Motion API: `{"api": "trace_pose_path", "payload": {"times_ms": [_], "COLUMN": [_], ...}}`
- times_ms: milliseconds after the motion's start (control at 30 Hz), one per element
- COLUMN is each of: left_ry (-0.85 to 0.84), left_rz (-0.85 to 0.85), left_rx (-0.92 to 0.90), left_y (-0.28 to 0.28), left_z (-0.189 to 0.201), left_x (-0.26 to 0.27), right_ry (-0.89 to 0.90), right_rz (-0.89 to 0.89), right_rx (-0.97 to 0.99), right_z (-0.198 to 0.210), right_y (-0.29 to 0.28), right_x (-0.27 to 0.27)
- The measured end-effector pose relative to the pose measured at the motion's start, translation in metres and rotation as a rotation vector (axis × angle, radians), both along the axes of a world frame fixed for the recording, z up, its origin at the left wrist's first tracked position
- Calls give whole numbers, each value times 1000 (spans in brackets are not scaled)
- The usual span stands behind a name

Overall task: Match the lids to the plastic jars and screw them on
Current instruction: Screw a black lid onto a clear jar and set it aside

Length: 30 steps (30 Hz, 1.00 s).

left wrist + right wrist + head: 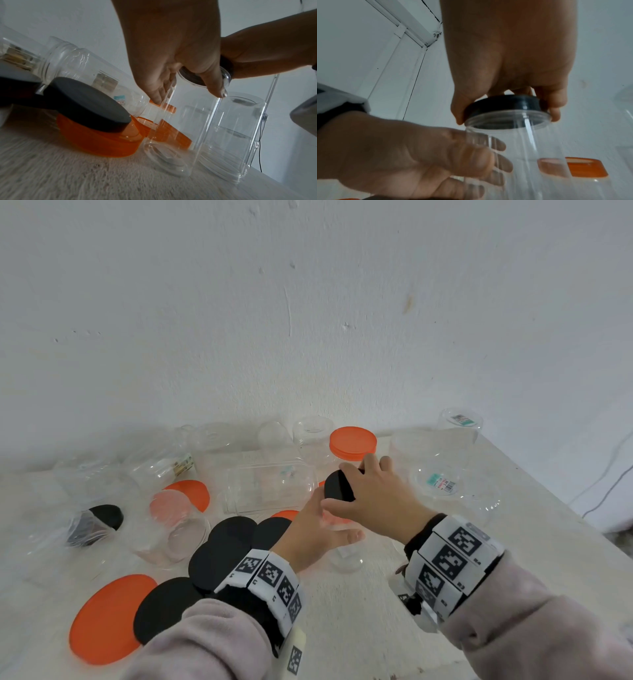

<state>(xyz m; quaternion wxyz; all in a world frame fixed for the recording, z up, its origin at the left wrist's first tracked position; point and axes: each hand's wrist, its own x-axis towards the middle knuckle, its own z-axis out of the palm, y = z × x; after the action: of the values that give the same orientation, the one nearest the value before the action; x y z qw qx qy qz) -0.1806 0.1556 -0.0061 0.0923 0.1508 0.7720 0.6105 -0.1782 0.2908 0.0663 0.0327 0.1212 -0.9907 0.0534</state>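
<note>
At frame centre my left hand [317, 534] wraps the clear jar [513, 155]; my right hand [373, 496] grips the black lid [502, 105] on its mouth, seemingly seated.

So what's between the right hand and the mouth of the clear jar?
A black lid, gripped by the right hand, sits on the clear jar; the right wrist view shows it best.

I see loose, fuzzy pale pink-grey sleeves [205, 642] on both my arms. Each wrist wears a black fabric cuff [419, 537] wrapped by a band of white blocks printed with black square fiducial markers [452, 559], small digits beside them. Another white marker band [274, 577] rings my left wrist, one tag hanging below.
</note>
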Motion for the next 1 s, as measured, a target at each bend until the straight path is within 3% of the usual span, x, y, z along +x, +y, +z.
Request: {"api": "trace_pose_path", "payload": {"times_ms": [233, 433, 667, 867, 1000], "left_ry": [89, 222, 243, 236, 261], "left_rz": [-19, -116, -116, -99, -73], "left_rx": [-102, -699, -1072, -1129, -1125], "left_y": [-3, -39, -60, -62, -64], "left_z": [-6, -9, -21, -26, -31], "left_x": [-4, -12, -18, -16, -13], "right_ry": [92, 84, 73, -92, 28], "right_rz": [-69, -66, -69, 43, 107], "right_rx": [-120, -186, -229, -395, -675], "right_z": [-20, -27, -27, -6, 42], "right_y": [-4, 0, 3, 25, 56], "right_x": [8, 9, 15, 35, 56]}}
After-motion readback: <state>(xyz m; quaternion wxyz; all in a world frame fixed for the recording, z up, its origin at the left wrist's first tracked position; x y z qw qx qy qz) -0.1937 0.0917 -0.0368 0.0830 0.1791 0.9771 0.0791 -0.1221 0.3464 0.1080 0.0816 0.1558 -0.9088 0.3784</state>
